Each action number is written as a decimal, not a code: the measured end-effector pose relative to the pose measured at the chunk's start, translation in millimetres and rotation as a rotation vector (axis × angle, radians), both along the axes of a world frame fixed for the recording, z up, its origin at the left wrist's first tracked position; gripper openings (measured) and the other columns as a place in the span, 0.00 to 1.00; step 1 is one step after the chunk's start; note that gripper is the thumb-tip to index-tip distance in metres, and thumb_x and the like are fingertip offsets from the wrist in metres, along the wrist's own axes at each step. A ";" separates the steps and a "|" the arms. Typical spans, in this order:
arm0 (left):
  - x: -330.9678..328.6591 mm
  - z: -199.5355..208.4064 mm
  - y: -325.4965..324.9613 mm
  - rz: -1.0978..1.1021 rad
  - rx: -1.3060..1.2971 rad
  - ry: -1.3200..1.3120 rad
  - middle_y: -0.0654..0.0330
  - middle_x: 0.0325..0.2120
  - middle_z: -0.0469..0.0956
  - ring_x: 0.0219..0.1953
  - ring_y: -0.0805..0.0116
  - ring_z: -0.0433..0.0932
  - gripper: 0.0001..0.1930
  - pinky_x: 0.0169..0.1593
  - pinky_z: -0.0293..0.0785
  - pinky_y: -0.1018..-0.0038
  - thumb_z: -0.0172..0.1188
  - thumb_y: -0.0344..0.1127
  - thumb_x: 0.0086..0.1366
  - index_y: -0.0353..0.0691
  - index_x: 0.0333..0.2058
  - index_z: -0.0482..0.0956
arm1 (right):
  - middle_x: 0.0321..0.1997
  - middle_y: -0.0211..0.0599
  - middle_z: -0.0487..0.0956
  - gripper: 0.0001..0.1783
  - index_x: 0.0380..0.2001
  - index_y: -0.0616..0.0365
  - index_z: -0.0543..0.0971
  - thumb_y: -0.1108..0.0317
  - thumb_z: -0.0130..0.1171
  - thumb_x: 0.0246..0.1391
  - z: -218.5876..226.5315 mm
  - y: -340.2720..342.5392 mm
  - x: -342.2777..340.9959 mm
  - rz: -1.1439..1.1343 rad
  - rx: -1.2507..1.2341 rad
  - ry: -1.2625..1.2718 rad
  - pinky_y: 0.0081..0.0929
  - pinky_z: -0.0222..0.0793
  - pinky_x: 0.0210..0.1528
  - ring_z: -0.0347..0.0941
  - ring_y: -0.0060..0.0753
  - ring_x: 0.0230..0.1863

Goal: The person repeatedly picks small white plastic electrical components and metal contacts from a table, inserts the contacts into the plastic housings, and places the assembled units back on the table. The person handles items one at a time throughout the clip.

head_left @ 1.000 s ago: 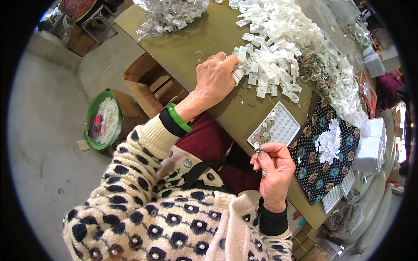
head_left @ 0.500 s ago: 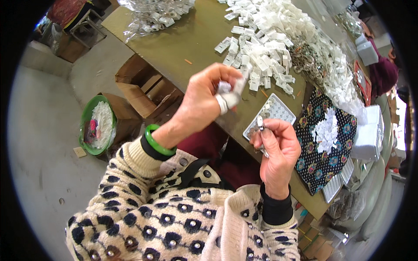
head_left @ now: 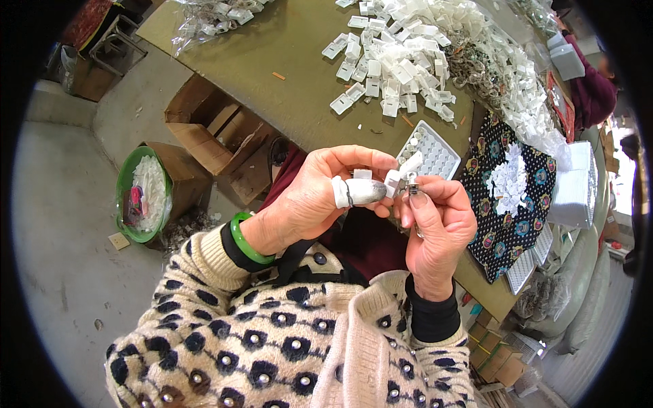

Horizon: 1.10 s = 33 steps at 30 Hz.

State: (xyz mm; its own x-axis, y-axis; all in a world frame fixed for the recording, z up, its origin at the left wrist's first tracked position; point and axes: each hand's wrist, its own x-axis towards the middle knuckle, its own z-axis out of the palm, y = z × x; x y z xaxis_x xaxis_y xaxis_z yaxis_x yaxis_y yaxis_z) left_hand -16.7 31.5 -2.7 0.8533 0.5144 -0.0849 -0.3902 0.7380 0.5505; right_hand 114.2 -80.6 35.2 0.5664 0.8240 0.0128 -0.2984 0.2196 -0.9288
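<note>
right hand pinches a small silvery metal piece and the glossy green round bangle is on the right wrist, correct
Wrong wrist: the head view shows the glossy green round bangle on the wrist of the left hand. The right hand does pinch a small silvery metal piece.

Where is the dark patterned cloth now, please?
In the head view, the dark patterned cloth lies on the table, right of the right hand, under small white pieces.

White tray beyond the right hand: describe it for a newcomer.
On the olive table, find the dark patterned cloth. Just left of it, beyond the right hand, is the white tray, the only one visibly holding small round pieces.
</note>
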 end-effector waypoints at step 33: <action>11.3 -7.0 -12.1 0.221 0.198 -0.059 0.58 0.36 0.78 0.38 0.71 0.80 0.13 0.42 0.81 0.74 0.67 0.20 0.57 0.31 0.42 0.80 | 0.33 0.33 0.76 0.04 0.36 0.65 0.76 0.81 0.57 0.57 8.7 -3.6 -10.7 -0.026 -0.182 -0.497 0.18 0.70 0.33 0.73 0.20 0.29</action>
